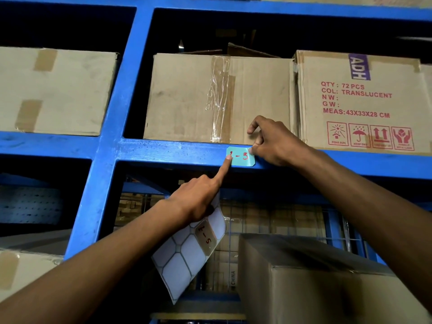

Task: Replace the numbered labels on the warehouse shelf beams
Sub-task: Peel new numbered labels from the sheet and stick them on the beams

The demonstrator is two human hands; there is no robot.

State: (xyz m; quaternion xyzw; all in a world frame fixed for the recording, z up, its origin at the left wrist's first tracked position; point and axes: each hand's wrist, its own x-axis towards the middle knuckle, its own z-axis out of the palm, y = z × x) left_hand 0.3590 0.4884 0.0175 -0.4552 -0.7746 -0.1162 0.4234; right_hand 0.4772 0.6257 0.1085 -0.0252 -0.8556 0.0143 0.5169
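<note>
Here, label: my right hand pinched its right edge on the beam; left hand gripped the sheet, forefinger pressing.
Risk: it could crease or sit crooked.

The left hand covers the top of the sheet it holds, so the grip itself is hidden. Its fingertip sits over the first character on the label; only "-3" reads. The right hand hides the label's right edge, and the fingers' hold there cannot be made out. Both forearms run off the bottom and right edges. The printed box is cut at the right edge, and the small words under its symbols are too blurred to read. The near box is out of focus. Behind the beam the lower bay is too dark to tell apart.
</note>
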